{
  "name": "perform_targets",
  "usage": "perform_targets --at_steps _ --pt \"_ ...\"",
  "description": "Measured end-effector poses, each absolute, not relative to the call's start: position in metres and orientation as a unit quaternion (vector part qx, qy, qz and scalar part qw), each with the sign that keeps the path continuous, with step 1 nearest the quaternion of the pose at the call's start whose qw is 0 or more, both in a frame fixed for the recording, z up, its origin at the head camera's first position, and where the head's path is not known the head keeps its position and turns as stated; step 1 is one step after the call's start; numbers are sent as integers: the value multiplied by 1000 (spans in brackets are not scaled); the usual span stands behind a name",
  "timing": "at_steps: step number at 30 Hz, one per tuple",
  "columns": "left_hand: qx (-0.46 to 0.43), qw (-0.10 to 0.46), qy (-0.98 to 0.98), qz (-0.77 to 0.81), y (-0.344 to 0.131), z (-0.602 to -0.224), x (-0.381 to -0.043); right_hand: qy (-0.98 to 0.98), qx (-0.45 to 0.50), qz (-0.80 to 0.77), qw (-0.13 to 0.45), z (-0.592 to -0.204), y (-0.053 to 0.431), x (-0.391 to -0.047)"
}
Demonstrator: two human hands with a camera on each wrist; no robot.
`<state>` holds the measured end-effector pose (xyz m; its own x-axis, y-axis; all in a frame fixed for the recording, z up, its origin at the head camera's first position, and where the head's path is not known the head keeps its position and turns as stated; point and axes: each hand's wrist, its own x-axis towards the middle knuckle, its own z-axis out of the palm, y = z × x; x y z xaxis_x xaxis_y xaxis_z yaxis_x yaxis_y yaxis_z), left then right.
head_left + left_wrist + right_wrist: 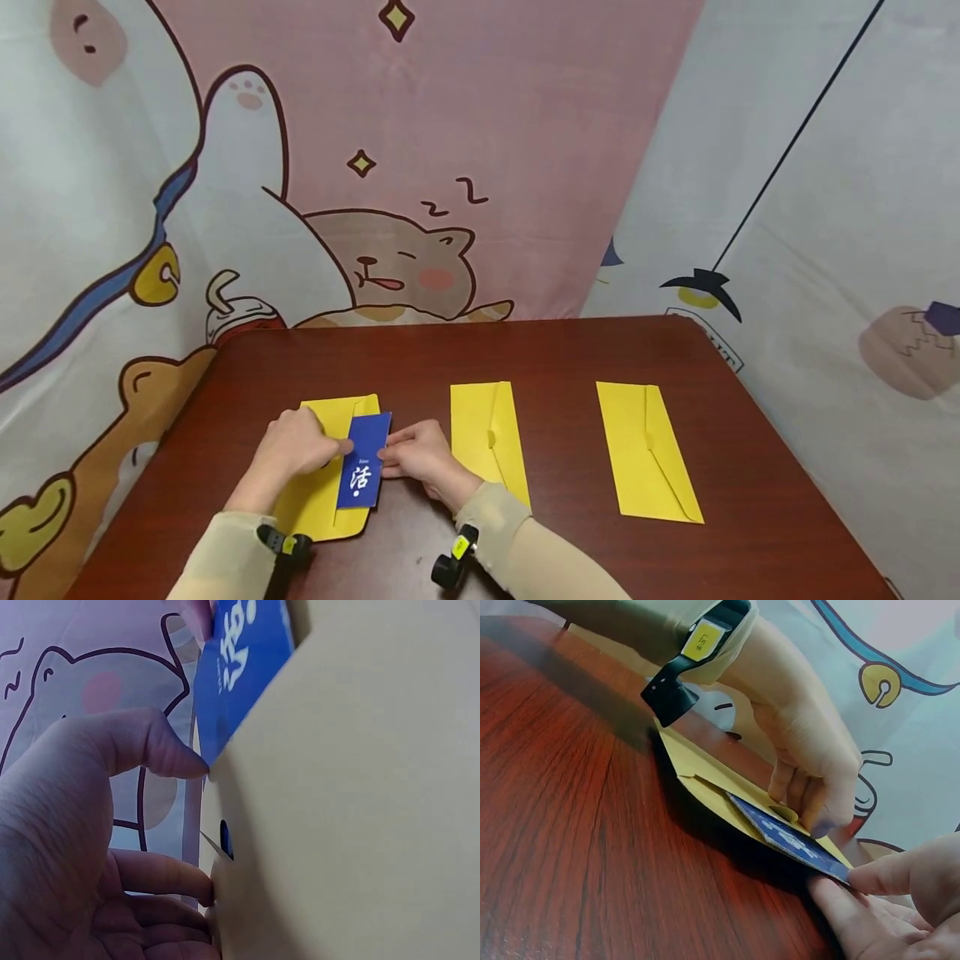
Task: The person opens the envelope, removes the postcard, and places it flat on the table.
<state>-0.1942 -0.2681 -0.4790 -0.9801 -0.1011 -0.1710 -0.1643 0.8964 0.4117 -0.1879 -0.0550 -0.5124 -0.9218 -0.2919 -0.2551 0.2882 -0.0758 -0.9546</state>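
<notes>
A yellow envelope (318,500) is at the left of the table, its opening along the right side. Partly inside that opening is a blue card (365,458) with a white character on it. My right hand (427,458) pinches the card's right edge between thumb and fingers, also seen in the right wrist view. My left hand (296,446) grips the envelope near its opening. In the left wrist view, the left thumb (176,754) is at the envelope's edge beside the card, and the other fingertips are partly hidden at the paper.
Two more yellow envelopes lie on the brown table (562,542), one in the middle (472,417) and one at the right (637,450). A cartoon-printed cloth (525,125) hangs behind the table. Each wrist wears a strapped camera.
</notes>
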Motion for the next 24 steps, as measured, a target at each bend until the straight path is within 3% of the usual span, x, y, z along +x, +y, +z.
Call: perform_targets --at_steps 24 --pt "-73 68 971 216 -267 -480 -193 657 24 -721 218 -503 -24 -195"
